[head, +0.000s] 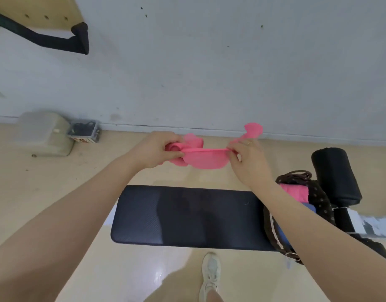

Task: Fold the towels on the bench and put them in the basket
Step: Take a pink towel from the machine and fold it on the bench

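Note:
A pink towel (204, 159) hangs in the air above and beyond the black padded bench (187, 216), stretched between both hands. My left hand (154, 150) grips its bunched left end. My right hand (249, 163) pinches its right edge, with a loose corner sticking up past the fingers. At the bench's right end sits a dark brown dotted basket (318, 199), partly hidden by my right forearm. Inside it lie a folded pink towel (295, 191) and something blue (281, 234).
A black roller pad (335, 175) of the bench frame stands right of the basket. On the floor by the wall at left are a grey box (45, 134) and a small clear box of cables (85, 131). My shoe (210, 275) is below the bench.

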{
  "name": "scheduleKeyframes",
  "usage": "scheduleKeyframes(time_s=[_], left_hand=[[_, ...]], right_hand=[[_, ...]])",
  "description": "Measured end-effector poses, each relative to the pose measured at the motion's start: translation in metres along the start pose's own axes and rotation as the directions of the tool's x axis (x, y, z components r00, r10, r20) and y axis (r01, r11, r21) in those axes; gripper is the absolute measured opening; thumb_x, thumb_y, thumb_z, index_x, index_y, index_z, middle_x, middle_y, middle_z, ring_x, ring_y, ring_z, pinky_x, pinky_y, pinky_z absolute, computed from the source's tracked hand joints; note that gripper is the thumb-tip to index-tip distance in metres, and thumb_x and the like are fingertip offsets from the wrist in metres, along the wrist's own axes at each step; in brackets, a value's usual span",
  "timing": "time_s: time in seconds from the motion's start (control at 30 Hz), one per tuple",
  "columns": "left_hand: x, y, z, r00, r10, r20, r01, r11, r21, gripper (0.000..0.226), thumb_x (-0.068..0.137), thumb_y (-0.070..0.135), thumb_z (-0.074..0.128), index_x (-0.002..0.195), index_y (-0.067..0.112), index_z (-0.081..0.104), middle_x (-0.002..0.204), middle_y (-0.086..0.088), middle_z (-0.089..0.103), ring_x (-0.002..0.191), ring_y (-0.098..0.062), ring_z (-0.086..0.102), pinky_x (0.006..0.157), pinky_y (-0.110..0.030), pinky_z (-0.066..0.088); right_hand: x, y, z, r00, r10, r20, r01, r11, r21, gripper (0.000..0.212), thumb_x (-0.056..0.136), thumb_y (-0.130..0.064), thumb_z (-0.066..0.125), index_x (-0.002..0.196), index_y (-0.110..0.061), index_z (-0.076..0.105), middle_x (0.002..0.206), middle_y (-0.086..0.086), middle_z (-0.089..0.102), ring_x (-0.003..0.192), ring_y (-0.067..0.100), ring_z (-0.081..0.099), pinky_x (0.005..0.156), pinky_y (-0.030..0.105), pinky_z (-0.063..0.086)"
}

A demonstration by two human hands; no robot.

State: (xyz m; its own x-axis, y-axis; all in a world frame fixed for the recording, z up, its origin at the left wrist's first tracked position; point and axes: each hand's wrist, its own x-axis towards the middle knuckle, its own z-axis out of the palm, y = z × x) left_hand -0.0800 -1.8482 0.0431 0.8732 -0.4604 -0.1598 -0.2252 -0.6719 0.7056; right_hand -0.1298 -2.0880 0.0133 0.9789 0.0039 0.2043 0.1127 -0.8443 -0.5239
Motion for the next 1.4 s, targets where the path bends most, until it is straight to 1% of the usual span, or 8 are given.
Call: scheduleKeyframes(time_s=[0.13,0.27,0.4,0.6,0.77,0.83,1.23,1.4], left_hand=[[-0.019,-0.075,0.066,0.988,0.073,0.136,-0.100,0.974,0.201,0.015,0.084,0.010,0.062,0.097,0.015,0.069,0.073,0.016,0.051,0.070,0.004,0.046,0.071,-0.026,0.037],[-0.041,-0.162,0.151,0.969,0.060,0.240,-0.137,0.938,0.317,0.011,0.086,0.012,0.058,0.093,0.011,0.066,0.088,0.004,0.062,0.092,-0.022,0.056,0.080,-0.033,0.043],[-0.064,-0.228,0.231,0.950,0.006,0.312,-0.144,0.895,0.422,0.046,0.090,0.018,0.056,0.135,0.023,0.048,0.124,0.002,0.059,0.115,-0.021,0.053,0.092,-0.029,0.039],[-0.084,-0.266,0.267,0.995,0.063,0.078,-0.090,0.903,0.421,0.056,0.079,-0.002,0.046,0.128,0.025,0.049,0.119,0.007,0.060,0.108,-0.019,0.055,0.072,-0.023,0.030],[-0.107,-0.244,0.268,0.985,0.119,-0.125,-0.058,0.912,0.407,0.046,0.077,-0.010,0.040,0.104,0.015,0.067,0.097,-0.004,0.068,0.096,-0.022,0.055,0.085,-0.036,0.045],[-0.121,-0.240,0.271,0.968,0.157,-0.197,-0.056,0.896,0.441,0.046,0.080,-0.007,0.041,0.106,0.020,0.068,0.092,-0.008,0.064,0.095,-0.025,0.052,0.083,-0.037,0.047],[-0.181,-0.246,0.321,0.978,-0.199,0.059,0.152,0.882,0.447,0.032,0.090,0.020,0.052,0.121,0.022,0.059,0.111,0.002,0.064,0.104,-0.019,0.057,0.088,-0.032,0.047],[-0.177,-0.254,0.314,0.925,-0.151,-0.350,0.282,0.889,0.362,0.028,0.096,0.026,0.042,0.114,0.016,0.061,0.110,-0.005,0.062,0.100,-0.025,0.057,0.080,-0.042,0.050]], right_hand=[[-0.057,0.031,0.074,0.987,0.077,0.138,-0.059,0.990,-0.130,0.019,0.087,-0.008,0.052,0.092,-0.004,0.070,0.086,0.009,0.065,0.095,0.027,0.053,0.079,0.037,0.045],[-0.119,0.080,0.167,0.942,0.167,0.291,-0.097,0.965,-0.243,0.029,0.084,-0.017,0.044,0.087,-0.006,0.071,0.083,0.010,0.065,0.095,0.031,0.052,0.080,0.039,0.045],[-0.165,0.126,0.237,0.912,0.176,0.371,-0.045,0.941,-0.334,0.029,0.087,-0.017,0.043,0.094,-0.010,0.070,0.094,0.008,0.067,0.103,0.032,0.049,0.082,0.037,0.043],[-0.195,0.154,0.267,0.890,-0.088,0.448,0.303,0.847,-0.437,0.010,0.062,0.000,0.065,0.063,-0.008,0.058,0.059,0.009,0.059,0.061,0.032,0.056,0.053,0.033,0.036],[-0.214,0.164,0.220,0.954,-0.038,0.296,0.192,0.838,-0.511,0.012,0.087,-0.011,0.042,0.075,-0.011,0.041,0.074,0.010,0.054,0.103,0.035,0.048,0.071,0.038,0.033],[-0.233,0.173,0.205,0.962,-0.025,0.270,0.180,0.806,-0.564,0.016,0.084,-0.013,0.036,0.069,-0.010,0.040,0.058,0.003,0.036,0.091,0.034,0.044,0.064,0.036,0.031],[-0.281,0.166,0.217,0.820,0.303,0.486,0.084,0.776,-0.626,0.024,0.092,-0.021,0.040,0.108,-0.012,0.056,0.113,0.007,0.057,0.094,0.026,0.054,0.073,0.033,0.042],[-0.239,0.106,0.254,0.929,-0.004,0.370,0.158,0.908,-0.387,0.031,0.097,-0.030,0.039,0.099,-0.006,0.058,0.105,0.015,0.059,0.100,0.032,0.056,0.075,0.037,0.042]])
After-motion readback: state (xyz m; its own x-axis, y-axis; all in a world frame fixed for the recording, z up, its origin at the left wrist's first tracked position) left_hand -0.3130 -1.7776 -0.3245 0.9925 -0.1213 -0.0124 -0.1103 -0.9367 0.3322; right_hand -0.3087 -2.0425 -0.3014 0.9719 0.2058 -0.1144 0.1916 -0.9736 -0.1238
